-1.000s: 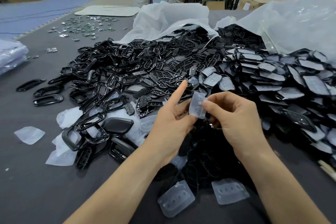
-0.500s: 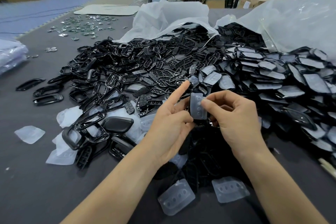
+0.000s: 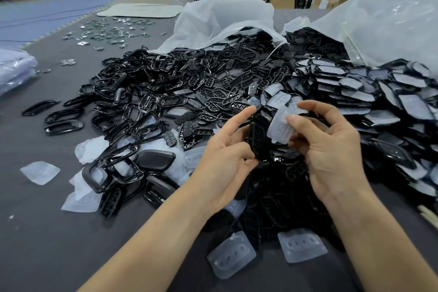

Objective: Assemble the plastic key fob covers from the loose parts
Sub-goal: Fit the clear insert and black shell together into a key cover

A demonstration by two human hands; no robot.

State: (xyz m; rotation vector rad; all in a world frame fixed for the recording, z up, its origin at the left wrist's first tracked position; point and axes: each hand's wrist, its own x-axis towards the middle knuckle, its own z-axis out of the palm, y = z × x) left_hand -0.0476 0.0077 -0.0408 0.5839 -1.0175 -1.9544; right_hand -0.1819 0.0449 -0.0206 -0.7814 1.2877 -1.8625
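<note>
My left hand (image 3: 227,156) grips a black slotted button frame (image 3: 259,136) upright, with the index finger stretched out over its top. My right hand (image 3: 331,147) pinches a translucent silicone pad (image 3: 279,128) with three dimples, held just right of the frame and touching its edge. Both hands hover above a big heap of black key fob parts (image 3: 180,92) on the grey table (image 3: 47,232). More translucent pads (image 3: 231,253) lie near my forearms.
Two clear plastic bags (image 3: 225,21) spill black parts at the back. Film-covered black shells (image 3: 355,92) are stacked to the right. Small metal emblems (image 3: 106,31) are scattered far left. A folded plastic bundle (image 3: 14,71) sits at the left edge. Folding tables and cartons stand beyond.
The pad and the black frame have come apart: my right hand has drawn the pad to the right and tilted it, exposing the frame in my left hand.
</note>
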